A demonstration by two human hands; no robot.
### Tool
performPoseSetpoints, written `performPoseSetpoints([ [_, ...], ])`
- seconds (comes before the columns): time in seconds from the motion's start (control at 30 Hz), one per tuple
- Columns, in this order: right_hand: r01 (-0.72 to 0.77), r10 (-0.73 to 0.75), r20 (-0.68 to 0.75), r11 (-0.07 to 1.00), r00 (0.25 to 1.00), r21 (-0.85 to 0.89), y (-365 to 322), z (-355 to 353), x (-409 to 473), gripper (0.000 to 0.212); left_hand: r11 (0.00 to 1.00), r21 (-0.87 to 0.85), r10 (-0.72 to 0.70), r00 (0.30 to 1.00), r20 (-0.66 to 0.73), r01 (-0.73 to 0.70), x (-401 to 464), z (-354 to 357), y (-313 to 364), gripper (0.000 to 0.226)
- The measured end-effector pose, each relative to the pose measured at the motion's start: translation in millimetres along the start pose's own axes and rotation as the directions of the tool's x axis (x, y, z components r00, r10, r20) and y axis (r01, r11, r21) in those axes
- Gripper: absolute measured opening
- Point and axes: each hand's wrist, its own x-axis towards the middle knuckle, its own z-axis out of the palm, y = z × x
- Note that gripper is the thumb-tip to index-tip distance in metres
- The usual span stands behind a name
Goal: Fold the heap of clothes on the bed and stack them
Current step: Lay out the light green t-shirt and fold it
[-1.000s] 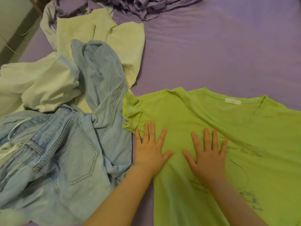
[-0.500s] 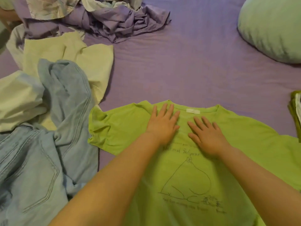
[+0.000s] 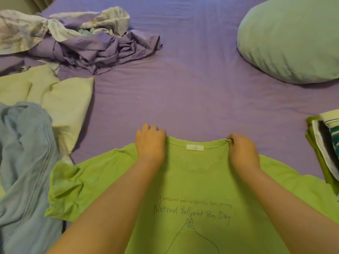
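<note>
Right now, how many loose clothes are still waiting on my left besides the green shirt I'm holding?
3 that I can make out: blue jeans nearest, a pale yellow garment behind them, and a crumpled purple garment farther back. More may be hidden underneath.

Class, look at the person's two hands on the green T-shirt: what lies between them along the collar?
In the head view, the white neck label lies between the left hand and right hand, on the green T-shirt.

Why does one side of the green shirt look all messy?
The green T-shirt lies mostly flat, but its sleeve beside the jeans is crumpled and curled up. The left hand and right hand grip the collar, so that sleeve is not smoothed yet.
</note>
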Motion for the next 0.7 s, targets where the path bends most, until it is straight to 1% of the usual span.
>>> performPoseSetpoints([
  [0.07, -0.039, 0.048, -0.059, 0.989, 0.997, 0.144, 3, 4, 1, 0.025, 0.983, -0.182, -0.041, 0.999, -0.029, 0.035, 0, 6, 3, 0.025],
  [0.1, -0.02, 0.034, -0.071, 0.982, 0.997, 0.187, 3, 6, -1, 0.025, 0.948, -0.313, -0.074, 0.997, -0.022, 0.064, -1, 8, 4, 0.026],
  [0.13, 0.025, -0.008, -0.088, 0.98, 0.996, 0.199, 3, 9, -6, 0.026, 0.893, -0.442, -0.094, 0.996, 0.001, 0.085, -4, 11, 6, 0.028],
  [0.17, 0.084, -0.066, -0.104, 0.981, 0.992, 0.176, 2, 13, -15, 0.027, 0.839, -0.536, -0.089, 0.996, 0.024, 0.088, -10, 13, 8, 0.033],
  [0.2, 0.134, -0.12, -0.114, 0.982, 0.986, 0.13, 2, 19, -27, 0.03, 0.817, -0.572, -0.05, 0.998, 0.04, 0.064, -20, 17, 11, 0.039],
  [0.23, 0.161, -0.15, -0.126, 0.984, 0.981, 0.076, 0, 26, -44, 0.034, 0.837, -0.547, 0.014, 0.999, 0.042, 0.011, -33, 22, 13, 0.045],
  [0.3, 0.204, -0.203, -0.136, 0.979, 0.97, -0.007, -4, 40, -86, 0.035, 0.925, -0.358, 0.149, 0.989, 0.021, -0.132, -67, 34, 17, 0.052],
  [0.37, 0.298, -0.3, -0.078, 0.954, 0.951, -0.046, -10, 55, -135, 0.04, 0.961, -0.199, 0.211, 0.975, 0.068, -0.194, -104, 49, 17, 0.054],
  [0.4, 0.344, -0.346, -0.043, 0.937, 0.937, -0.054, -12, 61, -158, 0.044, 0.966, -0.161, 0.221, 0.971, 0.088, -0.205, -123, 57, 15, 0.054],
  [0.47, 0.377, -0.376, 0.025, 0.924, 0.926, -0.063, -14, 71, -198, 0.05, 0.968, -0.146, 0.226, 0.963, 0.149, -0.204, -159, 64, 11, 0.052],
  [0.6, 0.357, -0.346, 0.126, 0.93, 0.93, -0.082, -27, 71, -268, 0.054, 0.968, -0.126, 0.243, 0.939, 0.243, -0.218, -221, 60, 1, 0.051],
  [0.7, 0.381, -0.359, 0.216, 0.922, 0.908, -0.071, -37, 65, -319, 0.057, 0.972, -0.121, 0.232, 0.91, 0.344, -0.202, -268, 51, -9, 0.051],
])
